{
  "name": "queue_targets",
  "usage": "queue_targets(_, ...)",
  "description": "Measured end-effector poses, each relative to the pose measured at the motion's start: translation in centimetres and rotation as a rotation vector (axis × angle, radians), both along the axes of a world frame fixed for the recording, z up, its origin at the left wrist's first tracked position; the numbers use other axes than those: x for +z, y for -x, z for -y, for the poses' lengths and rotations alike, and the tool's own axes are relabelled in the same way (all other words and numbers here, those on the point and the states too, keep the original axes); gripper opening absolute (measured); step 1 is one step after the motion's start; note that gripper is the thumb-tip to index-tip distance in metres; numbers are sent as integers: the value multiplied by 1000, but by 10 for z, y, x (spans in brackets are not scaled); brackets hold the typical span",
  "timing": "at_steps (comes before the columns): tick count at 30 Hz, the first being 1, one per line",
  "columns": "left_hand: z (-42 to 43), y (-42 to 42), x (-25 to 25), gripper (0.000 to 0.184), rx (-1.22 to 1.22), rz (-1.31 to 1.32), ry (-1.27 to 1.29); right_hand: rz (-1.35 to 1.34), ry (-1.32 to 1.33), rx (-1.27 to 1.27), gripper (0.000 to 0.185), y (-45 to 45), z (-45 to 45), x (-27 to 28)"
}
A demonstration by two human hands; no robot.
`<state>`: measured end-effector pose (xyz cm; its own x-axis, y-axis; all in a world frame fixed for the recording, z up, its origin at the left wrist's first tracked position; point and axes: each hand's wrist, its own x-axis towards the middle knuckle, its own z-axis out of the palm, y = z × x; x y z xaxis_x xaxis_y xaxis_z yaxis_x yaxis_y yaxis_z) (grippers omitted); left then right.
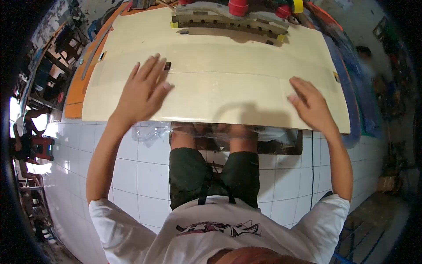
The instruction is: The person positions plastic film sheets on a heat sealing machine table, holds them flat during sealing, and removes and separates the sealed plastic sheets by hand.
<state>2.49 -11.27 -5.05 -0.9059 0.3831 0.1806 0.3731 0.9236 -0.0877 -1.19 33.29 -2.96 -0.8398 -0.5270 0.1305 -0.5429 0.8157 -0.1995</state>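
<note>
A wide cream-coloured sheet covers the table in front of me, with a faint crease running across it. My left hand is over its left part, palm down, fingers stretched out. Just right of those fingertips is a small dark block, partly hidden by the hand. Over the right part is my right hand, fingers extended and thumb apart, holding nothing. Whether either palm presses on the sheet or hovers above it, I cannot tell.
A machine with a long metal bar and red knobs stands at the far edge. Small dark pieces lie before it. An orange board shows at left, clear plastic hangs below the front edge, and people sit far left.
</note>
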Motion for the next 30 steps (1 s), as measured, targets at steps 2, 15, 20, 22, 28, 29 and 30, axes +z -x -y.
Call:
queue_targets(2,7,21,-4,58,83,-30,-227,-58,153,-156,49,19,2,0)
queue_targets(15,34,127,-31,74,383,120,-168,37,-137,-520,81,108,22,-36)
queue_targets(20,33,128,-34,72,378,68,-146,37,-145,-525,79,113,20,-38)
queue_targets(22,32,131,-36,71,379,17,-164,38,-136,-519,78,117,17,-37)
queue_targets(28,28,133,-35,72,327,-20,-237,28,-145,-528,72,126,3,-39)
queue_targets(29,27,134,-35,72,330,-15,-237,32,-147,-525,72,127,1,-39)
queue_targets(30,26,134,-35,72,319,-30,-241,31,-139,-517,72,127,-1,-38)
